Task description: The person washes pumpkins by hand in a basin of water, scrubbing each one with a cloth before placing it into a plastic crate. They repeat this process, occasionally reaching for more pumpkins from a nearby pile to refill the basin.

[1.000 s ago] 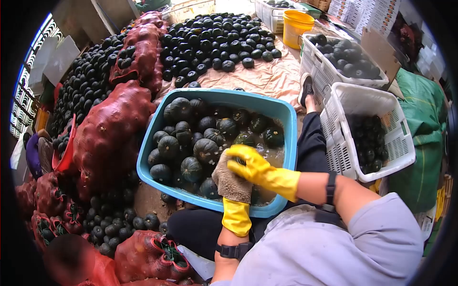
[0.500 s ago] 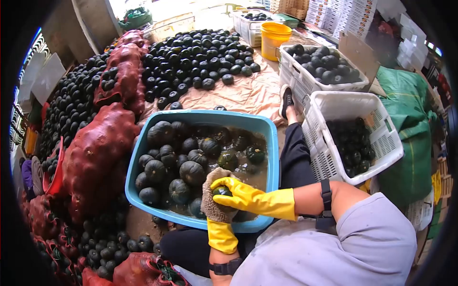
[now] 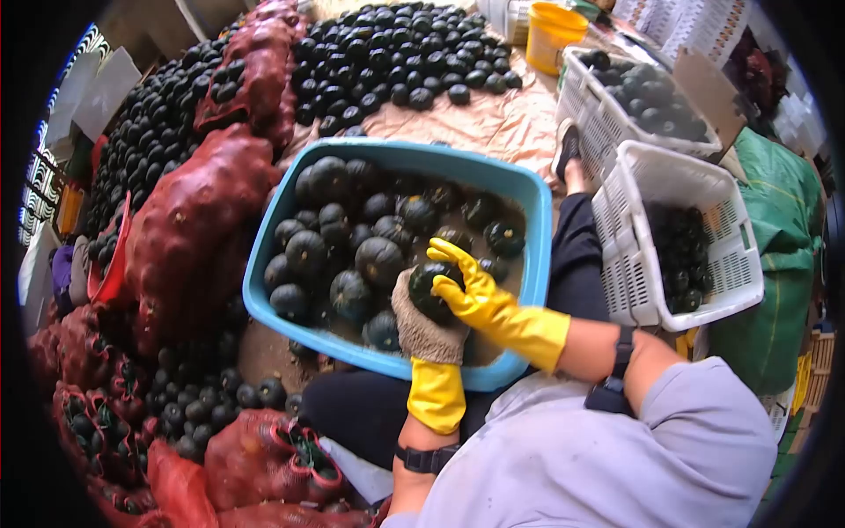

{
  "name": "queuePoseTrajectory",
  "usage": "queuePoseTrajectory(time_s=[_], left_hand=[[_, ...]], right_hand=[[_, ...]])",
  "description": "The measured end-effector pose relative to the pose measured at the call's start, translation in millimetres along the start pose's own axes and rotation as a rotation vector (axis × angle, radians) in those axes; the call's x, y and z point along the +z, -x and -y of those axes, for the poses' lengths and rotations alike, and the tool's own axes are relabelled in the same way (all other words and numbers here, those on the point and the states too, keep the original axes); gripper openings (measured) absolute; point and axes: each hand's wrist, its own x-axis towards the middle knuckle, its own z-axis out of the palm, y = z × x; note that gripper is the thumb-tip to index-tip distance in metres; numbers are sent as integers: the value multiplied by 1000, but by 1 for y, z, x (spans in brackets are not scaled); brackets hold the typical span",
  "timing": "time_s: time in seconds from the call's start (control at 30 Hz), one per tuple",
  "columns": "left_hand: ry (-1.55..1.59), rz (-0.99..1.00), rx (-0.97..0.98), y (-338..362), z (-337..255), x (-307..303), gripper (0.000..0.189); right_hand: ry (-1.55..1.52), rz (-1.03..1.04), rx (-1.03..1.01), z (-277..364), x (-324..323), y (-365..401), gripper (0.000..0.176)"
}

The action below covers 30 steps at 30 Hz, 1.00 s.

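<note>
My left hand (image 3: 429, 339), in a yellow rubber glove with a tan fuzzy mitt over it, cups a dark green round squash (image 3: 429, 297) from below and the left. From the right, my yellow-gloved right hand (image 3: 480, 295) reaches over that squash, its thumb on the face and its fingers apart near the far edge. Both hands are above the near side of a blue tub (image 3: 396, 361). Murky water and many dark green squashes (image 3: 380, 260) fill the tub, some partly under the surface. My left fingers are hidden inside the mitt.
White crates (image 3: 629, 273) with squashes stand to the right, near a green sack (image 3: 775, 229). A yellow bucket (image 3: 554, 37) is at the back. Squash piles (image 3: 396, 62) lie beyond the tub, and full red mesh sacks (image 3: 198, 220) line the left.
The view has shifted, so the tub sits higher in the picture. My right fingers have loosened and spread across the squash, showing more of it. The left mitt still cups it.
</note>
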Motion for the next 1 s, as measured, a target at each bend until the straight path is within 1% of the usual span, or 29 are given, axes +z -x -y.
queuePoseTrajectory(time_s=[0.03,0.07,0.1,0.13,0.17,0.23,0.27,0.3,0.33,0.37,0.4,0.43,0.47,0.5,0.53,0.57,0.6,0.63,0.67,0.7,0.77,0.8,0.83,0.9,0.93,0.97,1.0], left_hand=[[54,-4,-60,0,-1,-5,68],[15,42,59,1,13,-11,75],[0,132,157,-9,8,-27,68],[165,132,84,-7,19,-25,68],[258,154,8,-6,21,-22,69],[444,176,-150,-3,24,-16,72],[151,74,81,5,42,-8,69],[-145,-31,311,6,51,-3,66],[7,128,6,-4,24,-13,62],[118,236,-318,-15,-4,-22,59],[107,175,-216,-9,3,-20,57],[101,111,-114,-2,17,-11,54],[-117,-70,207,9,34,-7,50],[-94,16,217,-2,19,-20,54],[105,86,80,-5,13,-28,54],[302,141,-54,-9,12,-33,53],[182,258,-2,-12,27,-23,54],[77,276,3,-8,37,-16,56],[-29,293,10,-8,41,-13,58],[-112,209,-26,-9,26,-13,61],[352,-11,-243,2,13,4,69],[183,29,-253,3,2,-1,70],[14,64,-260,3,-8,-6,72],[69,112,-237,3,3,2,57],[96,136,-226,4,9,7,50],[85,107,-133,0,10,1,39],[43,64,-2,-6,10,-6,29]], right_hand=[[242,286,-50,0,-23,-14,71],[274,411,49,20,-33,-18,72],[310,538,150,44,-40,-19,73],[301,618,137,52,-41,-16,75],[185,648,319,68,-42,-18,72],[-278,640,509,31,-39,-19,66],[-548,384,723,25,-21,-2,61],[-557,163,688,29,-2,6,64],[-441,41,471,-1,12,14,67],[-330,-91,263,-32,23,23,70],[-25,137,253,-3,-3,10,77],[489,157,-92,-5,-13,10,82],[485,312,13,16,-15,3,81],[474,466,130,41,-17,-1,81],[470,525,45,46,-22,-6,79],[341,531,88,46,-27,-7,75],[37,458,320,43,-24,-8,74],[-273,372,549,35,-15,-7,73],[-507,237,504,19,-3,-2,74],[-419,144,462,1,5,-3,72],[357,-33,119,-26,6,-5,68],[510,-125,-83,-28,7,-4,66],[481,-104,-162,-29,2,-2,66],[619,8,-139,-9,6,16,65],[509,18,-50,-20,4,19,63],[314,54,107,-23,4,23,58],[-70,77,291,-25,4,26,55]])
